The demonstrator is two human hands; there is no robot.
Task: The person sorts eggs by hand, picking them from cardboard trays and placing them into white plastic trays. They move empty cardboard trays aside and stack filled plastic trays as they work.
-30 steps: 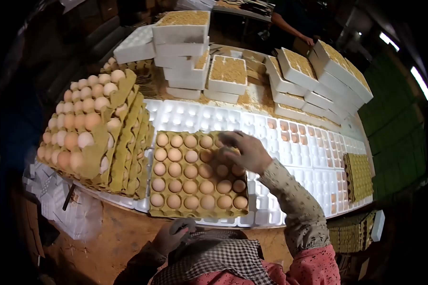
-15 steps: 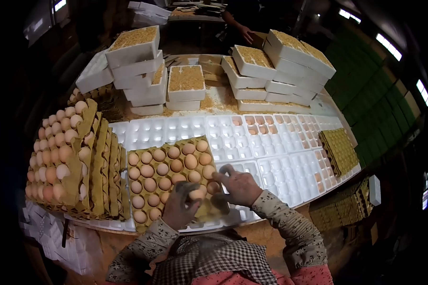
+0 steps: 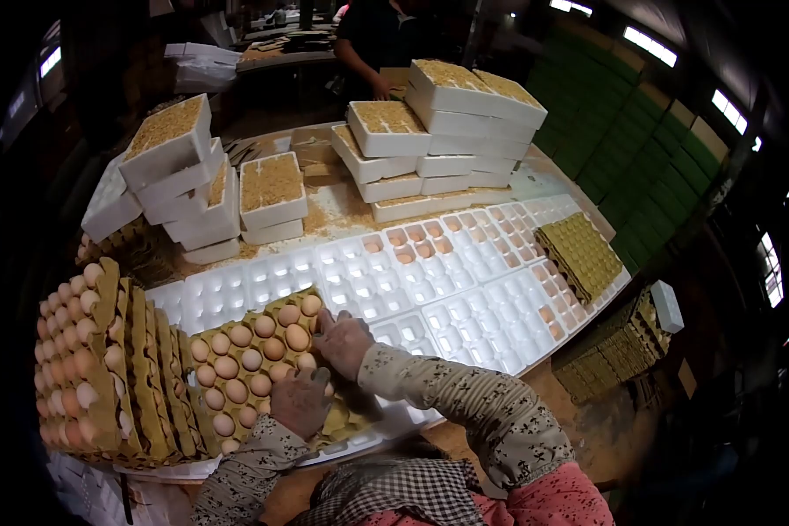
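Since 0.5 s ago the right hand has slid onto the right edge of the egg tray, fingers curled; the left hand stays cupped over its near rows, its hold hidden. The tray lies on white foam trays. Eggs are best lifted straight up, gripped lightly
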